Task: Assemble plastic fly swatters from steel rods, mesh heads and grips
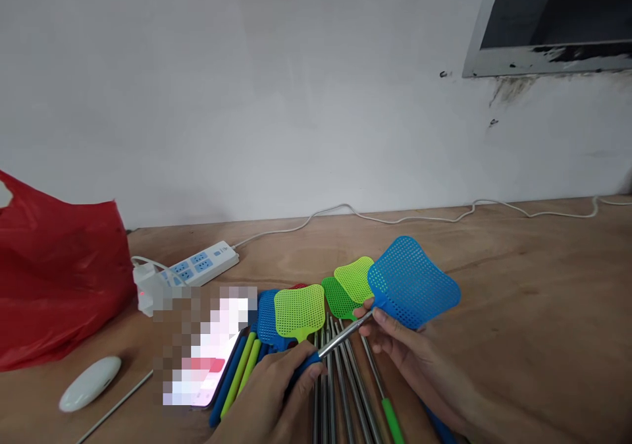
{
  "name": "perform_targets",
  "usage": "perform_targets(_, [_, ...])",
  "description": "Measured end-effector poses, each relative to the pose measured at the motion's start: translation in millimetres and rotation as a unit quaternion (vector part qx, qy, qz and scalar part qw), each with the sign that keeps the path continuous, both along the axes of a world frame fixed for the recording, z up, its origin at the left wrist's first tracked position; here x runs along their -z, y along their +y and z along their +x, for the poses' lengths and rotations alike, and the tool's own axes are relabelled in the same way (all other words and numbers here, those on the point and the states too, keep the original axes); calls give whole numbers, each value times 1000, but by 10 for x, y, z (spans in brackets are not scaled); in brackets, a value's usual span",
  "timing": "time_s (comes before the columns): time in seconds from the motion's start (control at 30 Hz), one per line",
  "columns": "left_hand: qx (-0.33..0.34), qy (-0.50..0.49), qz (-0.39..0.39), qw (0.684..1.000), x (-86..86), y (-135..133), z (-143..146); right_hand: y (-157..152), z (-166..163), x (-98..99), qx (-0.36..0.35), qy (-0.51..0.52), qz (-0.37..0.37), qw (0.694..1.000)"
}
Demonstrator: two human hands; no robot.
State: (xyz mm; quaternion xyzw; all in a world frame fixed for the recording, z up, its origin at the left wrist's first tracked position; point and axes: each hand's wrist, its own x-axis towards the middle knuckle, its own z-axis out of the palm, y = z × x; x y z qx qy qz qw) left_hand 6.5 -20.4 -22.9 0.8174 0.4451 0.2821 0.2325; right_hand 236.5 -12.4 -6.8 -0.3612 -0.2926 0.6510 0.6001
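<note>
A blue fly swatter [413, 280] with a mesh head and a thin metal rod is lifted above the wooden table [533, 286]. My right hand [395, 345] pinches the base of its blue head. My left hand [276, 391] is closed round the blue handle end of the same rod. Under both hands lie several more fly swatters [299, 311] with green and blue heads, metal rods and green or blue handles, fanned out on the table.
A phone [212, 358] with a lit screen lies left of the swatters. A white power strip [197, 266] with its cable runs along the wall. A red plastic bag [54, 279] sits at the far left, a white oval object [91, 383] in front of it.
</note>
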Motion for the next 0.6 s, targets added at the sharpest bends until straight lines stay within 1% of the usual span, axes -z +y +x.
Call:
perform_targets(0.13, [2, -22, -18, 1000, 36, -27, 17, -11, -51, -16, 23, -20, 7, 1000])
perform_targets(0.3, [3, -50, -51, 997, 30, -74, 43, -26, -145, -38, 24, -35, 4, 999])
perform_targets(0.4, [5, -74, -101, 992, -36, -104, 103, -12, -201, -52, 29, -30, 6, 999])
perform_targets(0.47, [-5, -99, -160, 982, -98, -109, 138, 4, -214, -61, 36, -26, 8, 999])
perform_targets(0.5, [-10, -125, -207, 970, -131, -103, 148, 11, -212, -63, 39, -26, 9, 999])
perform_targets(0.53, [-10, -157, -270, 950, -162, -89, 151, 15, -204, -62, 41, -27, 8, 999])
perform_targets(0.57, [1, -192, -348, 918, -191, -66, 148, 17, -191, -59, 43, -28, 6, 999])
perform_targets(0.6, [24, -226, -435, 871, -216, -36, 140, 17, -175, -52, 47, -28, 4, 999])
